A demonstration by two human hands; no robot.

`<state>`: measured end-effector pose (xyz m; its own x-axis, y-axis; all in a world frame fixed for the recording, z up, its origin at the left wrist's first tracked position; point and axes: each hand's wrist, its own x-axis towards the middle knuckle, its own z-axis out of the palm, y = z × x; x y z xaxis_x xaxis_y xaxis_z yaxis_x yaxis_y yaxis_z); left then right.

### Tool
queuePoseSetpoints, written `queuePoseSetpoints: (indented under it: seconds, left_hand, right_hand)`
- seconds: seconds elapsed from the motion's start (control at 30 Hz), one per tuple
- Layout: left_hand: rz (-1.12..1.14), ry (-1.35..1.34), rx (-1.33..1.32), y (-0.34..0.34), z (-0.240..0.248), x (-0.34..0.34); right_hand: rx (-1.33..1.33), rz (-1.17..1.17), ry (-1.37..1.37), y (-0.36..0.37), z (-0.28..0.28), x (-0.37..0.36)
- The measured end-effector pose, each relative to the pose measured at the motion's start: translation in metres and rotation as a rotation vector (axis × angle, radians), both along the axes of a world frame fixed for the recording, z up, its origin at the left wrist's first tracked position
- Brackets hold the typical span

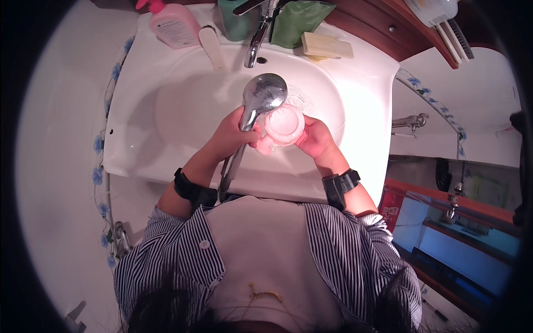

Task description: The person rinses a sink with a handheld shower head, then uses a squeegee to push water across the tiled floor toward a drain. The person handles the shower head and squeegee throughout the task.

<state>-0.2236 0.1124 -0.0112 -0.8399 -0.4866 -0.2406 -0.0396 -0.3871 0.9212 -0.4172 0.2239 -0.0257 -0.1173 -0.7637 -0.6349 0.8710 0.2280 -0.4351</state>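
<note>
Two hands (232,135) (318,137) hold one showerhead (265,93) and one round pink item (285,124).

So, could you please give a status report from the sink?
Left hand gripping shower head. Right hand holding round pink item, over sink. Shower head close beside it.

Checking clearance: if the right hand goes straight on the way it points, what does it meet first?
First, the pink round object that the right hand holds; beyond it, up and left, probably the silver shower head. Depth between them is unclear.
</note>
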Motion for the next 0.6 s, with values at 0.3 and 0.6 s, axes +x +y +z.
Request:
queuePoseSetpoints:
  seconds: [0.3,0.6]
  left_hand:
    - [0.041,-0.029,0.001,-0.004,0.004,0.003]
    - [0.071,-0.092,-0.053,-0.005,0.002,0.004]
  right_hand:
    - [0.137,0.007,0.217,0.016,0.032,-0.020]
    - [0.137,0.267,2.212,0.028,0.058,-0.151]
